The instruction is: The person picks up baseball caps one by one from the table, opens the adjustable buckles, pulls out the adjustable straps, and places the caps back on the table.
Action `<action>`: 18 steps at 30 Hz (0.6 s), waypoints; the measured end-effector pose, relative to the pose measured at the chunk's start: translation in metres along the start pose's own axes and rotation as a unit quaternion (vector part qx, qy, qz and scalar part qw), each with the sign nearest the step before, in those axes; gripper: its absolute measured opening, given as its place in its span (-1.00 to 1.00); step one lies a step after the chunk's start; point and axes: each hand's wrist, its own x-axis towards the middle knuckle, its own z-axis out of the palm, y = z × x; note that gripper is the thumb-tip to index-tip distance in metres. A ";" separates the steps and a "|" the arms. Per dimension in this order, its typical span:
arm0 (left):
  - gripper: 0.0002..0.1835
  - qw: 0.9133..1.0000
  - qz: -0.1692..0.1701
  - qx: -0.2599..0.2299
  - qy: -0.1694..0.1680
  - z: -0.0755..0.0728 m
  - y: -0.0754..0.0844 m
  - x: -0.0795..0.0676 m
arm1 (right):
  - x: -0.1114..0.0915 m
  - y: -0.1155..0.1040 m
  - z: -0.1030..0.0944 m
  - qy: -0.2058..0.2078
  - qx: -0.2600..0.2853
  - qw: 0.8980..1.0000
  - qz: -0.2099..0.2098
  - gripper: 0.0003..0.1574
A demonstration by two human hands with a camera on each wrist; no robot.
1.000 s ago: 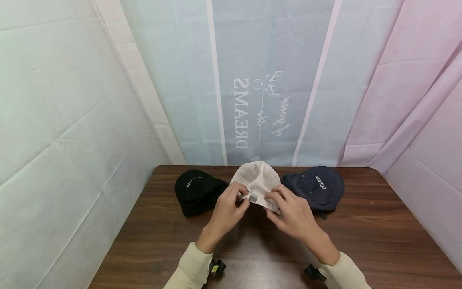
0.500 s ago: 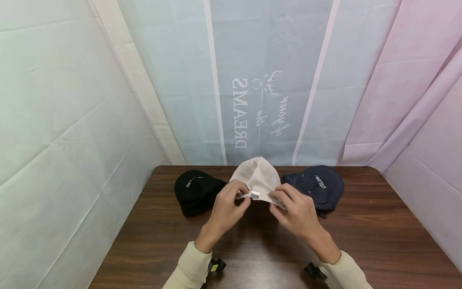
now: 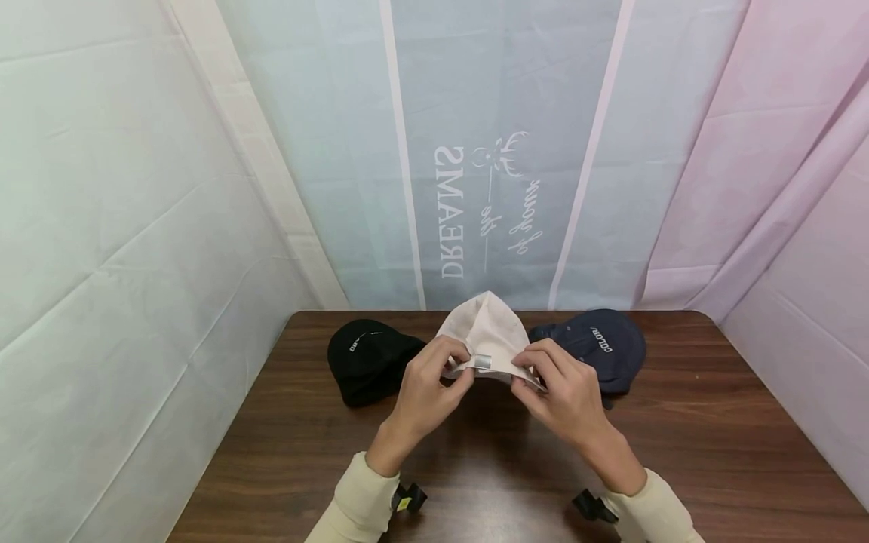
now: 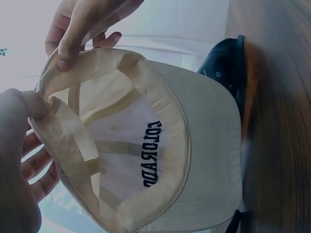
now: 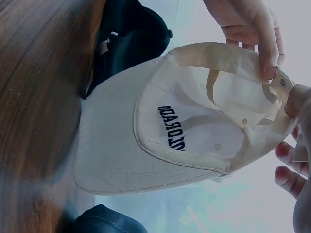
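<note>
A cream-white baseball cap (image 3: 483, 324) is held up by its back edge, crown toward the back wall. My left hand (image 3: 434, 386) pinches that edge between thumb and fingers, beside a small silver buckle (image 3: 483, 362) on the strap. On the other side my right hand (image 3: 563, 391) pinches the edge in the same way. The left wrist view looks into the cap's hollow, where dark embroidered lettering (image 4: 151, 154) shows through reversed. Its brim (image 5: 114, 141) points down toward the table in the right wrist view.
A black cap (image 3: 370, 363) lies on the wooden table (image 3: 292, 452) left of the hands. To the right is a navy cap (image 3: 611, 351) with white lettering, partly behind the right hand. Pale printed cloth (image 3: 502, 90) hangs behind the table, with more cloth at both sides.
My right hand has shifted slightly right along the back edge, and the buckle has moved a little up and right. The crown now rises to a sharper peak. Both dark caps stay put.
</note>
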 end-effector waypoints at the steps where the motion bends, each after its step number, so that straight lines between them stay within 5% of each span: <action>1: -0.76 1.000 0.003 -0.001 0.002 0.000 0.000 0.001 | 0.001 0.000 -0.001 0.004 0.002 1.000 -0.001 -0.89; 18: -0.74 0.999 0.033 -0.024 0.029 -0.010 0.012 0.011 | 0.020 -0.012 -0.010 0.043 0.011 0.999 -0.021 -0.79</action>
